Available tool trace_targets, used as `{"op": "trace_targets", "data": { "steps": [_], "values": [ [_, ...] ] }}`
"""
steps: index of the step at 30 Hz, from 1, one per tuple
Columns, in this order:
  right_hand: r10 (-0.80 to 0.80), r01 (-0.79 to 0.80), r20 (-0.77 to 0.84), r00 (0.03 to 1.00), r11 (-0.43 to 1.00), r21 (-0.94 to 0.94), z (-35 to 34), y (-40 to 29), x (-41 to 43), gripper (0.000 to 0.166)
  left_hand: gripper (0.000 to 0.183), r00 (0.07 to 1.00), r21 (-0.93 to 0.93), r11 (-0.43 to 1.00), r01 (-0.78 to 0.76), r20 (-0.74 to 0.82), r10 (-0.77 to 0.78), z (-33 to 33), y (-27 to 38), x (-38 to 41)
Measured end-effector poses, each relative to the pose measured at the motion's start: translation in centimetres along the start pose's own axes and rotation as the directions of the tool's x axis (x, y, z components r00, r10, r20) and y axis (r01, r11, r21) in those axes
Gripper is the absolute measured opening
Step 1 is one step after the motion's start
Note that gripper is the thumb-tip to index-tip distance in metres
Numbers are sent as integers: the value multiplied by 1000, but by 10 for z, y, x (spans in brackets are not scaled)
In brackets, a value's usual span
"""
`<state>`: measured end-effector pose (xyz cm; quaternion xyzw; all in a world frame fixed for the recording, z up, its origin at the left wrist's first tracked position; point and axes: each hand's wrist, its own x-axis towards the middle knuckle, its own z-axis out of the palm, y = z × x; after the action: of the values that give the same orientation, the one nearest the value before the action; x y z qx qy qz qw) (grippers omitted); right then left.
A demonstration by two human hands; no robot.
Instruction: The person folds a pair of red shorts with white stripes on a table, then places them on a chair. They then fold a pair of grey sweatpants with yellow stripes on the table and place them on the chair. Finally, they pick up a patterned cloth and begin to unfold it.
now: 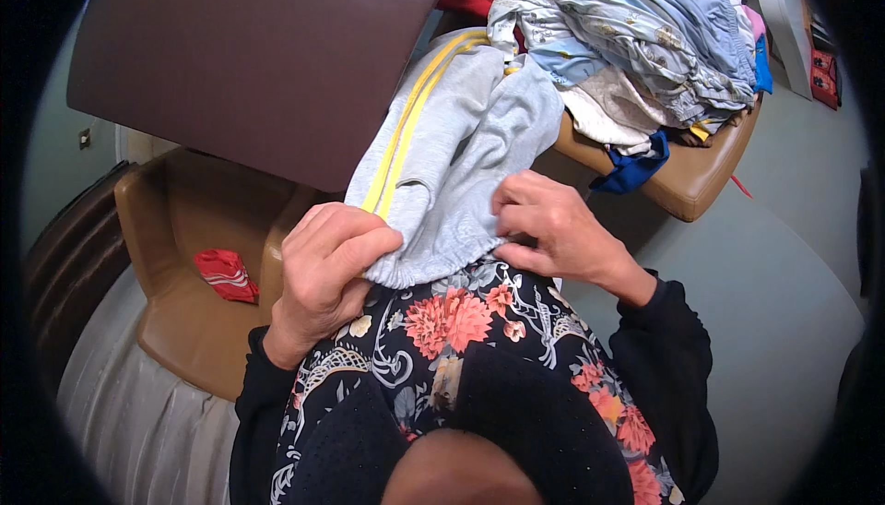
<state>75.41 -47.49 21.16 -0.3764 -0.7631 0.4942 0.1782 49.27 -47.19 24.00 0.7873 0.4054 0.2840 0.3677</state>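
Grey sweatpants [442, 145] with yellow side stripes stretch away from my lap, their elastic waistband [422, 273] nearest my body. My left hand [325, 277] grips the left end of the waistband, beside the stripes and below a pocket opening. At the other end, my right hand [553, 228] has its thumb and fingers closed on the waistband's edge. The far ends of the legs reach a heap of clothes [643, 41], where part of them is hidden. The floral dress [456, 325] I wear lies just under the waistband.
A tan padded seat [698, 180] bears the clothes heap, and a blue cloth [632, 166] hangs over its edge. A dark brown tabletop [263, 55] juts in at left. Below it, a tan chair [200, 339] holds a folded red garment [227, 274].
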Motion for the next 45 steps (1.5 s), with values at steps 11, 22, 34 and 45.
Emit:
{"op": "trace_targets", "data": {
  "steps": [11, 22, 34, 45],
  "values": [
    [148, -149, 15, 989, 986, 76, 90, -18, 18, 21, 32, 999, -10, 1000, -6, 36, 7, 0, -29, -24],
    [439, -586, 427, 791, 344, 733, 152, -47, -13, 26, 35, 932, 58, 932, 358, 41, -360, -2, -70, -116],
    [356, -327, 230, 906, 932, -156, 208, 45, 40, 22, 22, 737, 141, 756, 639, 170, -654, 28, -141, -200],
    [183, -305, 494, 850, 935, 179, 410, 175, 58, 32, 21, 299, 635, 587, 503, 509, -807, -1, -187, -280]
  ]
}}
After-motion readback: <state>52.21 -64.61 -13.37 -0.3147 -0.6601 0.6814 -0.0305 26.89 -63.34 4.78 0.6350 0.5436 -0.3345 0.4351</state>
